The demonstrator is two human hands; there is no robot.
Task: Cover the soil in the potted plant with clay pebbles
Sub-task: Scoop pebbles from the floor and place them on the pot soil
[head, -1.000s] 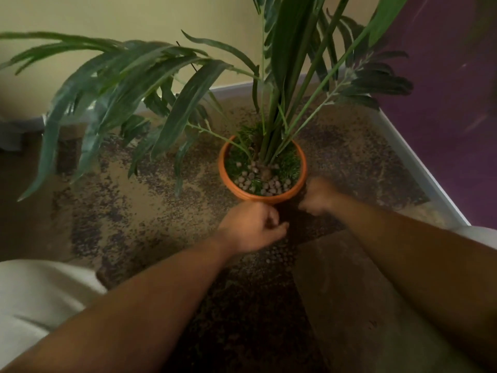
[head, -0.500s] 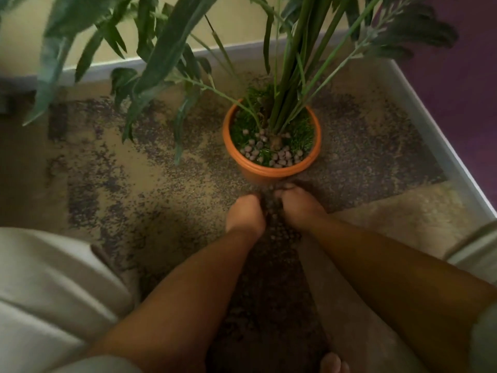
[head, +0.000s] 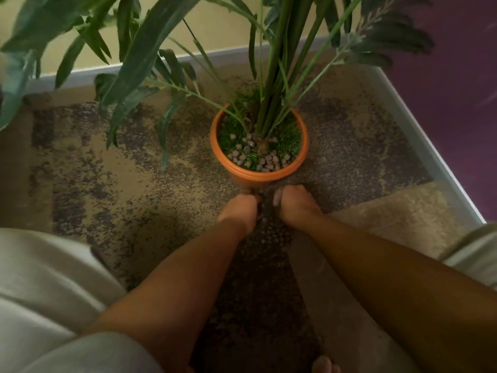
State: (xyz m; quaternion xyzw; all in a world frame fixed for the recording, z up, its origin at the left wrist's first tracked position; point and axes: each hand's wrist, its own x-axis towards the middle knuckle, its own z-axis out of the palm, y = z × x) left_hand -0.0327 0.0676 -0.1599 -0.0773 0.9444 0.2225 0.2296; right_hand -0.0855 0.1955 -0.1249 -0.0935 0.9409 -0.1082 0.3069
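An orange pot (head: 258,175) stands on the carpet and holds a tall green palm-like plant (head: 271,76). Grass-like green covers its soil, and several brown clay pebbles (head: 265,160) lie along the near side and around the stem. A dark pile of loose clay pebbles (head: 273,236) lies on the carpet just in front of the pot. My left hand (head: 239,211) and my right hand (head: 294,204) rest side by side on the far end of this pile, a little short of the pot. Their fingers curl down into the pebbles, so the fingertips are hidden.
Long leaves (head: 139,57) hang over the carpet at the left. A pale skirting board (head: 419,146) and a purple wall close off the right side. A beige rug (head: 398,211) lies at my right; my knees in light trousers (head: 48,286) and a toe (head: 324,364) are near.
Both hands came down from beside the pot's near rim onto the pebble pile on the carpet. Over the last half second they have hardly moved.
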